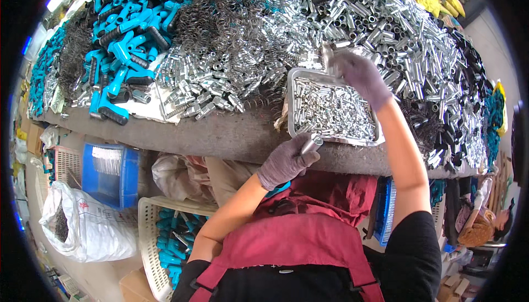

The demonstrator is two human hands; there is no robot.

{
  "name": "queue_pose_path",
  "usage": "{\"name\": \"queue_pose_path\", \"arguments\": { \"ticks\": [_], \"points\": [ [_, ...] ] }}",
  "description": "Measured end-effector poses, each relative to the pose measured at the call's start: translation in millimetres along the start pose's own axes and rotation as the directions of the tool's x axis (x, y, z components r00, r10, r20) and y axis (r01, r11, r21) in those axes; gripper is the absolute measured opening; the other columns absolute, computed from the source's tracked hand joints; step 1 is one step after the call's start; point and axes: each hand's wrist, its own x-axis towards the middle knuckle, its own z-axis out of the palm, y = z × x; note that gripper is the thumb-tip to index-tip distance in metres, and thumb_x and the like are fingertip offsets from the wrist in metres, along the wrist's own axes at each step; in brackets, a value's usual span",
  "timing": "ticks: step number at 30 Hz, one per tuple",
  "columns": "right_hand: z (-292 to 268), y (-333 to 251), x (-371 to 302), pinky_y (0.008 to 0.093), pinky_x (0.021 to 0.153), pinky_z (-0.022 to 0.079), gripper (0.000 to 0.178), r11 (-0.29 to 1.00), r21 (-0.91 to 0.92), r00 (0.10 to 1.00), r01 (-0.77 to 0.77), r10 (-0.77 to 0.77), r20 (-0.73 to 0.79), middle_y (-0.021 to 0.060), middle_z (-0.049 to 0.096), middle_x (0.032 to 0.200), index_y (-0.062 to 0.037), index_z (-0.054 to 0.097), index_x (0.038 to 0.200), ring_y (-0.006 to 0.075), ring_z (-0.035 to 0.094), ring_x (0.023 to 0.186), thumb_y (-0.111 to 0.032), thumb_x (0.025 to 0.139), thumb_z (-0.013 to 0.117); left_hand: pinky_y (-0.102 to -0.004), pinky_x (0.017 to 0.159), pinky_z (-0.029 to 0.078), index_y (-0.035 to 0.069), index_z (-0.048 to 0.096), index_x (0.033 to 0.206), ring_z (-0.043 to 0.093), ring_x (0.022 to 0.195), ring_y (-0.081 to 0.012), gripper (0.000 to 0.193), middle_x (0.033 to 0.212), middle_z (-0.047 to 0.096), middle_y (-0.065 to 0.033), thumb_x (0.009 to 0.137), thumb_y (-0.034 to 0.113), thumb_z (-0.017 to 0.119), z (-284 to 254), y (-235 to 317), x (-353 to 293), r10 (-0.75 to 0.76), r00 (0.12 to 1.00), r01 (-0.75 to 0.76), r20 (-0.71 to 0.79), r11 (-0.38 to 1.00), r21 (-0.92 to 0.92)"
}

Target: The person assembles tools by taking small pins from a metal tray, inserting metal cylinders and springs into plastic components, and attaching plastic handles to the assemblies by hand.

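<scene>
My left hand [286,161], in a grey glove, is closed around a metal sleeve [312,144] in front of the tray, at the bench edge. A teal plastic piece [278,189] shows just below that hand; whether it joins the sleeve is hidden. My right hand [358,76], also gloved, reaches over the far right part of the metal tray [291,103]. Motion blurs its fingers, so what they hold cannot be made out. Many small metal parts [330,112] fill the tray.
Springs [220,18], teal housings with black grips [121,48], metal fittings [204,81] and metal tubes [402,43] are heaped on the bench [220,136]. Below are a blue bin [124,183], a white sack [91,230] and a cream basket [149,236] of teal parts. Another person [485,225] is far right.
</scene>
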Motion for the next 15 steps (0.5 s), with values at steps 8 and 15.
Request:
{"name": "queue_pose_path", "arguments": {
  "ticks": [8,15],
  "points": [
    [29.2,-112.5,-46.7,0.0391,0.066,0.049,0.016,0.971,-0.102,0.905,0.214,-0.158,0.394,0.0111,0.06,0.078,-0.011,0.059,0.092,0.0312,0.061,0.073,-0.013,0.077,0.059,-0.0376,0.073,0.047,0.007,0.054,0.114,0.062,0.083,-0.0311,0.049,0.087,0.061,-0.0164,0.084,0.046,0.056,-0.5,-7.5,-0.6,0.008,0.998,0.015,-0.055,0.913,0.407],
    [26.2,-118.7,-44.7,0.04,0.063,0.048,0.014,0.948,-0.231,0.892,0.221,-0.101,0.44,0.0105,0.06,0.074,-0.0127,0.059,0.091,0.0309,0.061,0.071,-0.02,0.079,0.059,-0.0343,0.074,0.047,0.009,0.054,0.113,0.059,0.085,-0.0252,0.047,0.09,0.06,-0.0108,0.083,0.045,0.058,2.4,-17.1,-2.8,0.054,0.995,-0.015,-0.078,0.901,0.433]
  ]
}}
